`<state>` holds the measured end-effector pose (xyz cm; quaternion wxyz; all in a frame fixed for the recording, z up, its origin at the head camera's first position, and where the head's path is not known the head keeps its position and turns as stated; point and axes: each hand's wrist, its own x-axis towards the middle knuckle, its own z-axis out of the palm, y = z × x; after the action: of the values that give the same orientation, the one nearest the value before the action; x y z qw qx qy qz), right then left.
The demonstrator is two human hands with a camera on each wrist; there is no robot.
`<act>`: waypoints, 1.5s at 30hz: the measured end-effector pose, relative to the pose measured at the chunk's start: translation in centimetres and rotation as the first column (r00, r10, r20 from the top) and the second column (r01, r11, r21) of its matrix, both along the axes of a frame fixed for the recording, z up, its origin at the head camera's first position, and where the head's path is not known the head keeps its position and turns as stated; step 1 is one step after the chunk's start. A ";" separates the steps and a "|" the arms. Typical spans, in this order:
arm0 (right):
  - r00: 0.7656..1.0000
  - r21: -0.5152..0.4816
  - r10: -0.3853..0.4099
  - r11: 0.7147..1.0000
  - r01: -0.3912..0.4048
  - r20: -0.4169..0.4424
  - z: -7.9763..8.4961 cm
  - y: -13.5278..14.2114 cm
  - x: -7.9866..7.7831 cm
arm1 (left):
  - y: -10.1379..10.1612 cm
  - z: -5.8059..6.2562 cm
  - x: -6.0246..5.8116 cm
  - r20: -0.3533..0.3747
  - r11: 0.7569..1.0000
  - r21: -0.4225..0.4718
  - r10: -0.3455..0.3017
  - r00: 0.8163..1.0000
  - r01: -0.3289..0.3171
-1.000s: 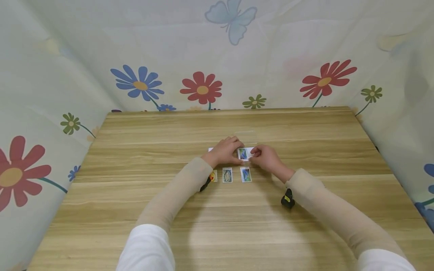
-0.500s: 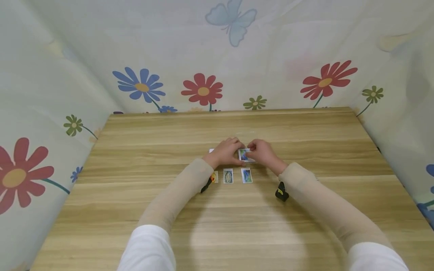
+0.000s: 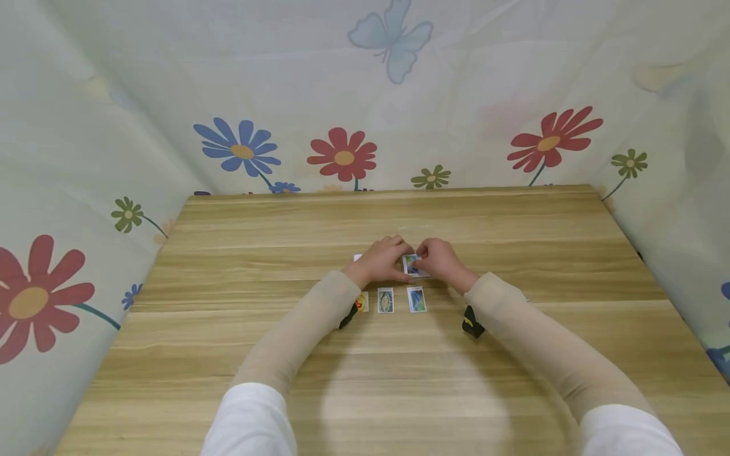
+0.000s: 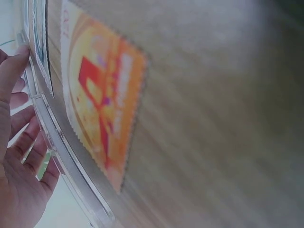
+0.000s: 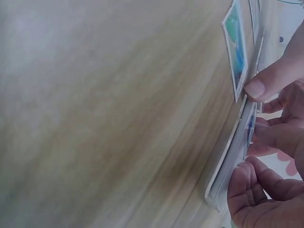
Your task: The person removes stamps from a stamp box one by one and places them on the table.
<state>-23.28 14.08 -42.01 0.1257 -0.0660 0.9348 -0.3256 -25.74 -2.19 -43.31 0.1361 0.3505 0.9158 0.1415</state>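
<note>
A clear plastic case (image 5: 223, 168) lies flat on the table. Its left part is gripped by my left hand (image 3: 381, 261), thumb along the near side and fingers at the far side. A blue-green postage stamp (image 3: 409, 263) shows on top of the case between the hands. My right hand (image 3: 446, 261) pinches this stamp with thumb and curled fingers, partly covering it. Nearer to me, several stamps lie in a row: an orange stamp (image 4: 102, 90) by the left wrist, a pale oval-pictured stamp (image 3: 385, 300) and a blue-green stamp (image 3: 416, 299).
A white edge (image 3: 357, 257) pokes out left of the left hand. The wooden table (image 3: 416, 373) reaches back to a flower-printed cloth (image 3: 296, 82). Faint marks of a transparent sheet or lid show behind the hands.
My right hand has moved left from the case's right side onto the stamp. The clear lid edge behind has dropped lower. My left hand keeps its grip.
</note>
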 end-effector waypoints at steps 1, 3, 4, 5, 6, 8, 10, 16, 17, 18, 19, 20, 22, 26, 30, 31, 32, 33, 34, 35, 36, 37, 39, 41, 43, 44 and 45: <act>1.000 -0.001 0.000 1.000 0.000 -0.003 0.0 0.0 0.0 | 0.0 0.0 0.0 0.001 1.000 -0.001 0.000 1.000 0.000; 1.000 -0.001 0.000 1.000 0.000 -0.011 -0.1 0.0 0.0 | 0.0 -0.1 0.0 0.002 1.000 -0.006 0.000 1.000 0.000; 1.000 -0.002 -0.001 1.000 0.001 -0.014 -0.1 0.0 0.0 | 0.0 -0.1 0.0 0.003 1.000 -0.008 -0.001 1.000 0.001; 1.000 -0.002 -0.002 1.000 0.002 -0.018 -0.1 0.0 0.0 | 0.1 -0.1 0.0 0.004 1.000 -0.006 -0.002 1.000 0.002; 1.000 -0.001 -0.004 1.000 0.004 -0.021 -0.1 0.0 0.0 | 0.1 -0.1 0.0 0.003 1.000 -0.008 -0.002 1.000 0.002; 1.000 0.000 -0.008 1.000 0.008 -0.023 -0.2 0.1 0.0 | 0.1 -0.2 -0.1 0.001 1.000 -0.004 -0.006 1.000 0.006; 1.000 -0.001 -0.012 1.000 0.012 -0.025 -0.1 0.1 -0.1 | 0.1 -0.3 -0.2 -0.006 1.000 -0.002 -0.010 1.000 0.010; 0.999 0.002 0.003 1.000 -0.003 -0.045 -0.2 0.2 -0.5 | 0.0 -0.4 -0.4 -0.018 1.000 0.009 -0.015 1.000 0.015; 0.999 0.004 0.006 1.000 -0.006 -0.045 -0.2 0.2 -0.6 | 0.0 -0.4 -0.4 -0.018 1.000 0.012 -0.015 1.000 0.015; 0.999 0.006 0.006 1.000 -0.005 -0.043 -0.2 0.2 -0.6 | 0.0 -0.4 -0.4 -0.017 1.000 0.012 -0.015 1.000 0.015; 0.999 0.008 0.006 1.000 -0.006 -0.039 -0.2 0.2 -0.7 | 0.0 -0.4 -0.4 -0.018 1.000 0.011 -0.015 1.000 0.015; 0.999 0.010 0.006 1.000 -0.005 -0.033 -0.2 0.2 -0.7 | 0.0 -0.4 -0.4 -0.018 1.000 0.012 -0.015 1.000 0.015; 1.000 0.012 0.002 1.000 -0.001 -0.019 -0.2 0.2 -0.8 | 0.0 -0.4 -0.4 -0.019 1.000 0.012 -0.015 1.000 0.016; 1.000 0.007 -0.001 1.000 0.001 0.004 -0.2 0.2 -0.9 | -0.1 -0.4 -0.3 -0.018 1.000 0.013 -0.011 1.000 0.011; 1.000 0.003 -0.003 1.000 0.003 0.016 -0.3 0.2 -0.8 | 0.0 -0.5 -0.3 -0.014 1.000 0.011 -0.011 1.000 0.011; 1.000 0.001 -0.004 1.000 0.004 0.017 -0.3 0.2 -0.8 | 0.0 -0.5 -0.3 -0.013 1.000 0.011 -0.011 1.000 0.011; 1.000 -0.002 -0.007 1.000 0.007 0.016 -0.3 0.2 -0.8 | 0.0 -0.5 -0.3 -0.012 1.000 0.012 -0.011 1.000 0.011; 1.000 -0.007 -0.007 1.000 0.007 0.012 -0.4 0.3 -0.8 | 0.0 -0.5 -0.3 -0.010 1.000 0.012 -0.011 1.000 0.011; 1.000 -0.012 -0.009 1.000 0.009 0.009 -0.4 0.3 -0.8 | 0.0 -0.6 -0.3 -0.010 1.000 0.012 -0.010 1.000 0.010; 1.000 -0.017 -0.011 1.000 0.011 0.006 -0.5 0.3 -0.7 | 0.0 -0.6 -0.3 -0.012 1.000 0.010 -0.010 1.000 0.010; 1.000 -0.025 -0.011 1.000 0.011 0.002 -0.5 0.3 -0.7 | 0.0 -0.7 -0.3 -0.015 1.000 0.007 -0.010 1.000 0.010; 1.000 -0.031 -0.012 0.999 0.012 -0.003 -0.6 0.3 -0.7 | 0.0 -0.7 -0.3 -0.017 1.000 0.005 -0.010 1.000 0.010; 1.000 -0.044 -0.016 0.999 0.016 -0.007 -0.7 0.3 -0.6 | 0.0 -0.7 -0.4 -0.022 1.000 0.001 -0.009 1.000 0.009; 1.000 -0.057 -0.017 0.998 0.017 -0.009 -0.7 0.3 -0.5 | 0.0 -0.7 -0.3 -0.017 1.000 0.002 -0.008 1.000 0.008; 1.000 -0.067 -0.019 0.998 0.018 -0.014 -0.7 0.2 -0.3 | 0.0 -0.6 -0.3 -0.010 1.000 0.007 -0.005 1.000 0.005; 1.000 -0.070 -0.021 0.997 0.020 -0.015 -0.6 0.2 -0.2 | 0.0 -0.6 -0.3 -0.007 1.000 0.007 -0.004 1.000 0.004; 1.000 -0.072 -0.021 0.997 0.020 -0.021 -0.6 0.2 -0.2 | 0.0 -0.6 -0.3 -0.003 1.000 0.006 -0.003 1.000 0.003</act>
<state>-23.47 14.26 -42.61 0.1099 -0.0644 0.9244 -0.3596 -26.00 -2.17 -43.87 0.1336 0.3524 0.9151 0.1437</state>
